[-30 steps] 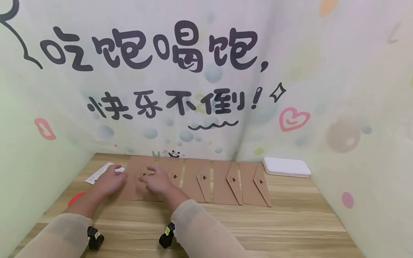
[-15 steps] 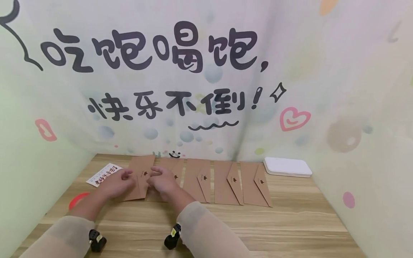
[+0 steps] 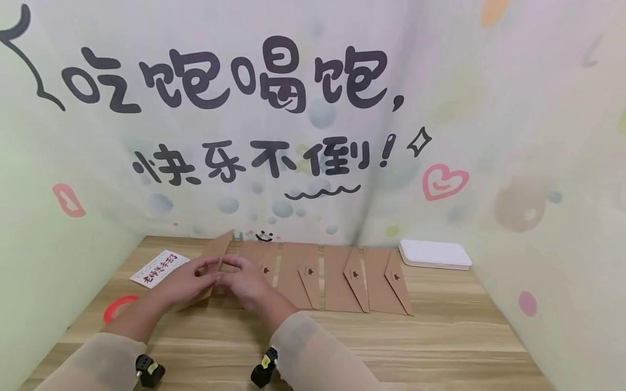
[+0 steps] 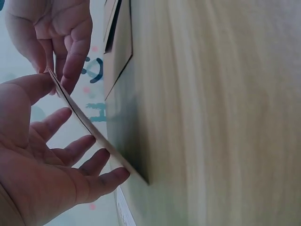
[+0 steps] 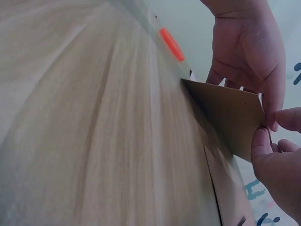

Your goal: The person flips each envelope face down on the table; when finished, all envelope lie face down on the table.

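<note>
Brown paper envelope (image 5: 228, 110), tilted; right hand (image 3: 248, 283) pinches it.
Left wrist view alone shows left hand (image 4: 51, 162) spread against it.

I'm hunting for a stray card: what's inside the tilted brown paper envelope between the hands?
The left wrist view shows a thin dark gap along the brown envelope; its contents, if any, are covered by paper.

Backdrop (image 3: 298, 126): "吃饱喝饱,快乐不倒!" Card (image 3: 160, 269): "老师您辛苦了". Envelopes (image 3: 337, 288): crowns (image 3: 355, 274).
</note>
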A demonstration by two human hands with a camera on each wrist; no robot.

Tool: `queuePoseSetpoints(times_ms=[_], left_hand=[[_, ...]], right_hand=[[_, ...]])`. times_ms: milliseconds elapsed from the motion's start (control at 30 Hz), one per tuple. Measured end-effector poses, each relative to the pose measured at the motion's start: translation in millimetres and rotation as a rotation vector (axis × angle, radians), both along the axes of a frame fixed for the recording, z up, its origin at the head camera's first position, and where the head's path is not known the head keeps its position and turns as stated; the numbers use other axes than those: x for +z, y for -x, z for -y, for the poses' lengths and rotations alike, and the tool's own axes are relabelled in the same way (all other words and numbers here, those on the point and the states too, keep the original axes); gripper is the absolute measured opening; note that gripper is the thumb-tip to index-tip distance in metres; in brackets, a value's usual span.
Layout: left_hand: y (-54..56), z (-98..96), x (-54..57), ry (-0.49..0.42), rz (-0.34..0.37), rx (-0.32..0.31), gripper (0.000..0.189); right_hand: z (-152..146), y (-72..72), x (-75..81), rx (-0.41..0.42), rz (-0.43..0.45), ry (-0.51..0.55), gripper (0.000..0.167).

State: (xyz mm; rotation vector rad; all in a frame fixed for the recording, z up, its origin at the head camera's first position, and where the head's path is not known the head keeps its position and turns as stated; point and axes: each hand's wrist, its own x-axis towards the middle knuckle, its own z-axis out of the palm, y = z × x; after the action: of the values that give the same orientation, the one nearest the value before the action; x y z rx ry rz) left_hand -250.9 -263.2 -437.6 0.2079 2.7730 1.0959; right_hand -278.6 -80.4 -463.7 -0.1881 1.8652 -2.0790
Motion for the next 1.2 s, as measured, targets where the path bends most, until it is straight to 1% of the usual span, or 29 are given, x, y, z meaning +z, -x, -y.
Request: queuePoseSetpoints(times_ms=[100, 233, 367, 467, 567, 667, 733, 833, 933, 1000, 1067, 1100, 1200], left_hand=[[0.8, 0.7, 0.4, -0.014, 0.005, 0.001, 0.075], [3.1, 3.7, 1.1, -0.042, 0.028, -0.001, 0.075], [4.5, 6.2, 4.0, -0.123, 0.085, 0.001, 0.074], [6.4, 6.8, 6.0, -0.192, 0.131, 0.019, 0.072], [7.3, 5.9, 8.5, -0.257, 0.145, 0.029, 0.068], [5.6, 4.0, 12.8, -0.299, 0.122, 0.038, 0.065], [3.9, 2.8, 16.5, -0.305, 0.093, 0.049, 0.063], [0.7, 2.2, 21.8, -0.290, 0.053, 0.091, 0.062], [-2.4, 3.7, 24.9, -0.264, 0.023, 0.142, 0.062], [-4.3, 6.0, 24.8, -0.237, -0.005, 0.182, 0.061], [-7.0, 8.8, 23.3, -0.217, -0.035, 0.221, 0.060], [-8.7, 10.5, 21.7, -0.200, -0.052, 0.238, 0.059], [-13.2, 17.0, 15.3, -0.194, -0.077, 0.278, 0.058]], right_hand=[[0.7, -1.8, 2.8, -0.003, 0.004, 0.021, 0.043], [1.0, -2.4, 3.8, 0.020, 0.003, 0.038, 0.042], [1.8, -2.7, 3.4, 0.079, -0.001, 0.043, 0.052], [3.4, -2.8, 4.2, 0.123, -0.002, 0.047, 0.060], [5.1, -3.0, 6.4, 0.137, -0.004, 0.046, 0.063], [6.0, -4.0, 10.0, 0.141, -0.010, 0.044, 0.063], [6.5, -4.9, 12.3, 0.148, -0.020, 0.040, 0.062], [7.4, -6.3, 13.6, 0.165, -0.028, 0.019, 0.060], [9.2, -7.7, 11.5, 0.176, -0.017, -0.001, 0.056], [10.0, -8.2, 8.9, 0.176, -0.007, -0.018, 0.052], [10.1, -7.8, 5.8, 0.180, 0.002, -0.027, 0.054], [9.7, -7.3, 4.3, 0.181, 0.008, -0.035, 0.056], [7.2, -5.3, 1.6, 0.183, 0.041, -0.043, 0.069]])
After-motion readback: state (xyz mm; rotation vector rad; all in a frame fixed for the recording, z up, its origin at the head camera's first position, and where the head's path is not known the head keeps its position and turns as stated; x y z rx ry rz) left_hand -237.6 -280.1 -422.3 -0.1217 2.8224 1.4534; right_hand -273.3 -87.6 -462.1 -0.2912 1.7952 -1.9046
